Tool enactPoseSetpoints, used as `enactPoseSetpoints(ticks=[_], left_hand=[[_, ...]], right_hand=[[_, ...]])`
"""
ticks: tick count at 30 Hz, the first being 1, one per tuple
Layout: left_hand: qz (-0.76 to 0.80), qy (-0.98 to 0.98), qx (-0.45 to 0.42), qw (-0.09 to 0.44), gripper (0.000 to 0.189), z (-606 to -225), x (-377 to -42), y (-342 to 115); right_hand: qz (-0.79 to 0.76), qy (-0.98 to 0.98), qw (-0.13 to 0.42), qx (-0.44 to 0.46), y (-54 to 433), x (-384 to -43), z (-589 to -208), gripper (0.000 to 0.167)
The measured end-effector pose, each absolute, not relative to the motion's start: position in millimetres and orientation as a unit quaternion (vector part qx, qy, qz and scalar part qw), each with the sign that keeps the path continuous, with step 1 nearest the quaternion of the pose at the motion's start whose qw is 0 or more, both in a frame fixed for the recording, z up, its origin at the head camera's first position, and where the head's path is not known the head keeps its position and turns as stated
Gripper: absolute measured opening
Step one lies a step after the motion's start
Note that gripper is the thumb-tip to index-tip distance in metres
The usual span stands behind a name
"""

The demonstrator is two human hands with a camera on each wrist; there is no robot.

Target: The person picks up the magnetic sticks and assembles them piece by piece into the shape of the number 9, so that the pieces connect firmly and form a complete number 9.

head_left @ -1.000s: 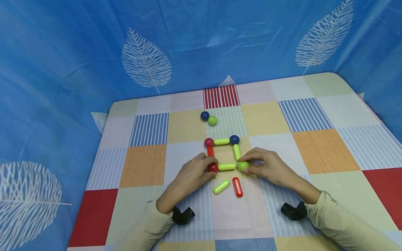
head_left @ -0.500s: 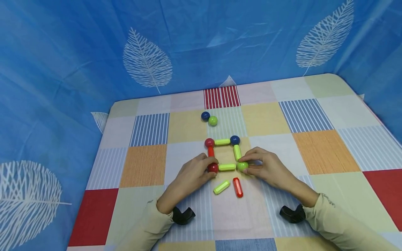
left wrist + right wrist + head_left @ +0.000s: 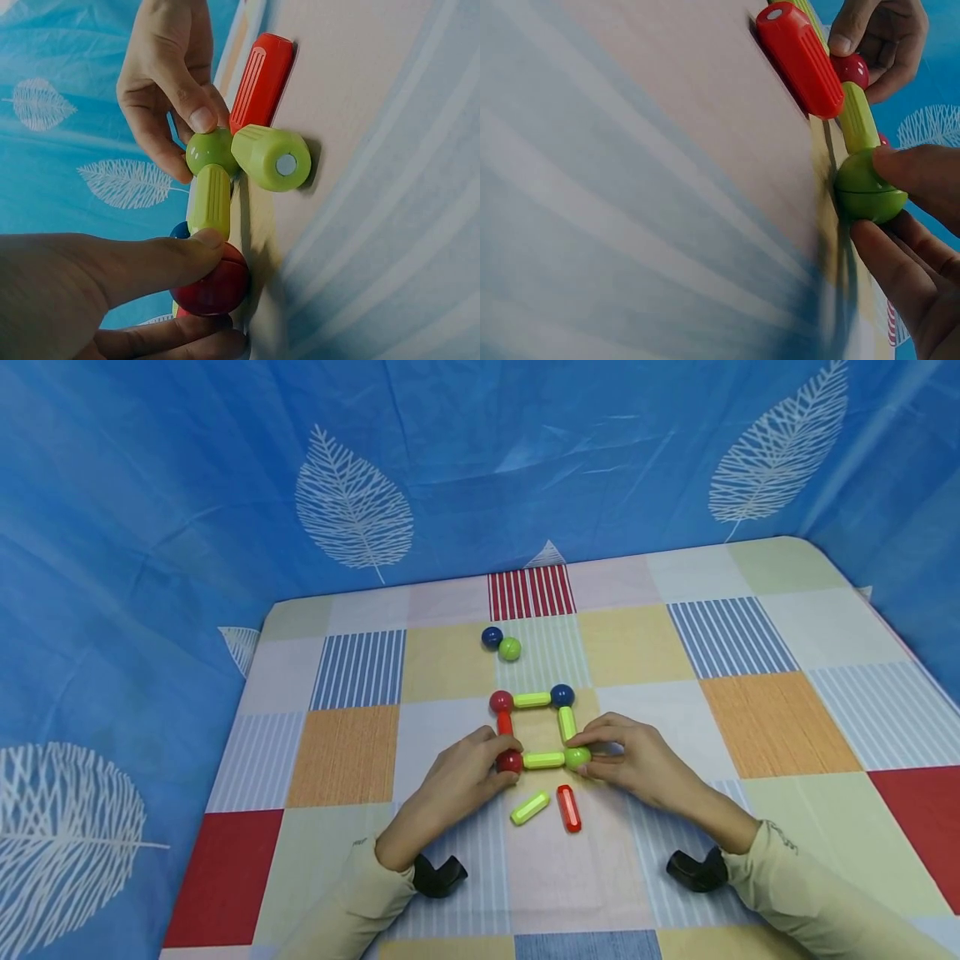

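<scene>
Here's the left hand (image 3: 467,770), thumb and fingers closed in a pinch round a glossy dark-red ball (image 3: 510,762); over on the other side, the right hand (image 3: 647,762) pinches a glossy lime-green ball (image 3: 577,758), fingers bent just wide enough to span it. Between them runs a ribbed yellow-green plastic bar (image 3: 543,760), touching both balls! A red plastic bar (image 3: 505,723) climbs to a second dark-red ball (image 3: 501,701), then a yellow-green crossbar (image 3: 532,700) reaches a shiny navy ball (image 3: 562,695), and a yellow-green side bar (image 3: 567,725) drops back towards the right fingertips (they hide its near end). Nearer the person, a loose yellow-green bar (image 3: 530,807) and a loose red bar (image 3: 568,808) lie on the patchwork-covered surface (image 3: 780,723). Farther out, a loose navy ball (image 3: 492,637) sits beside a loose green ball (image 3: 510,649), before a blue leaf-print curtain (image 3: 480,468).
</scene>
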State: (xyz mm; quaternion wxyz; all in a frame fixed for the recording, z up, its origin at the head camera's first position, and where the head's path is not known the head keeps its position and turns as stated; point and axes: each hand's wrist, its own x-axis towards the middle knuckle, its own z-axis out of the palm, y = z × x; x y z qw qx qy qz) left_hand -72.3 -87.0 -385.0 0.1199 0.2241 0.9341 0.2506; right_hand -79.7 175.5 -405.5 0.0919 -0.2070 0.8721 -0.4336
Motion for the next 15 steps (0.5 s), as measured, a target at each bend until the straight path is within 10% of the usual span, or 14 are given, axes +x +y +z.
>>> enactPoseSetpoints(ticks=[15], left_hand=[[0.256, 0.931, 0.228, 0.122, 0.034, -385, -73, -88]], right_hand=[[-0.397, 0.881, 0.098, -0.238, 167, -151, -376, 0.032]])
